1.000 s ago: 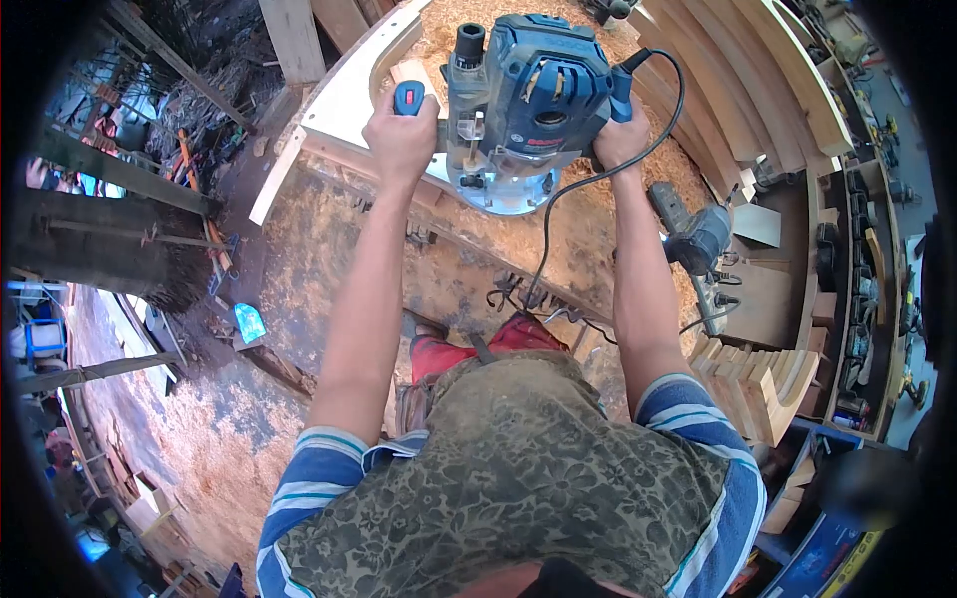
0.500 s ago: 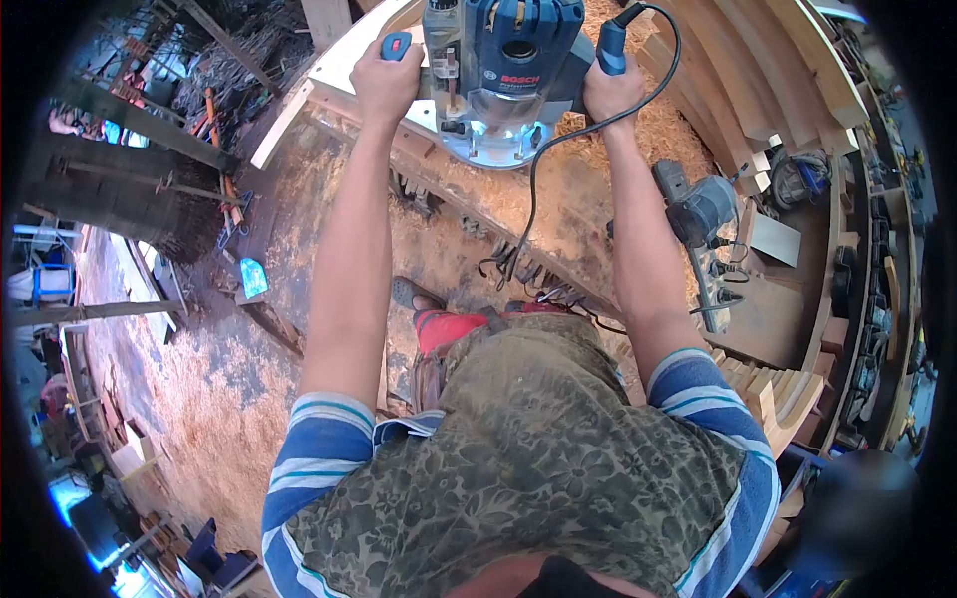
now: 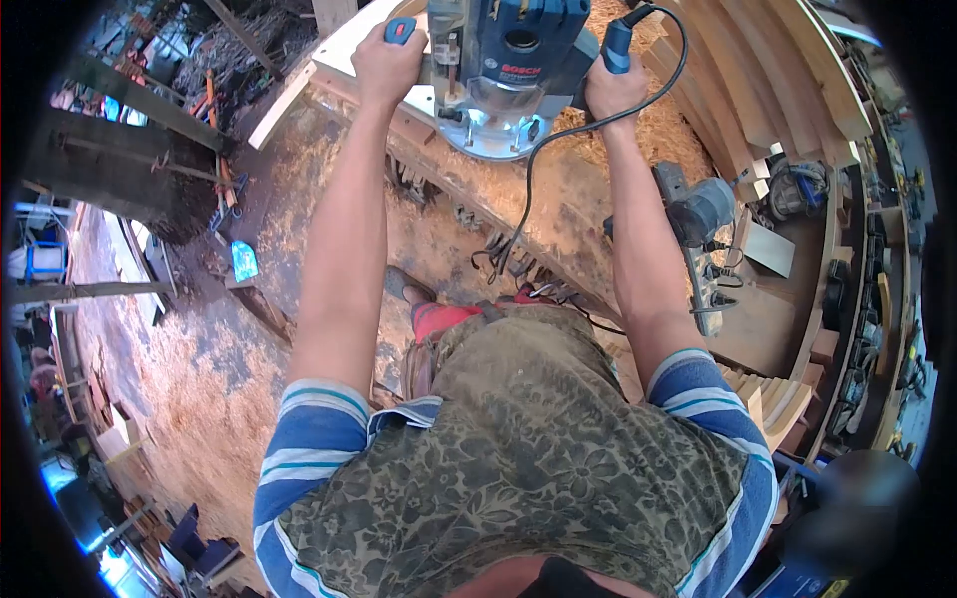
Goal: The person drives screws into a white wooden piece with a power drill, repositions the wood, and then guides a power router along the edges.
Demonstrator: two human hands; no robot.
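Note:
A blue Bosch router (image 3: 513, 75) stands at the top centre, its clear round base lit from within, over a pale wooden workpiece (image 3: 339, 52). My left hand (image 3: 387, 68) is wrapped round the router's left handle, whose blue and red end shows above the fist. Around the right handle, next to the blue cable plug (image 3: 617, 45), my right hand (image 3: 614, 92) is closed. From that plug a black cable (image 3: 530, 179) loops over my right wrist and hangs past the bench edge. Part of the router is cut off by the frame's top.
Curved wooden pieces (image 3: 768, 80) are stacked at the upper right. Below them lie another power tool (image 3: 703, 211), a power strip (image 3: 706, 294) and a flat pale plate (image 3: 769, 249). Wood shavings (image 3: 199, 419) cover the floor at left. Clamps (image 3: 224, 164) stand beyond my left arm.
The router and both hands sit slightly higher in view, with the router a little further right. The floor and left-side objects have shifted slightly left. Both hands keep their hold.

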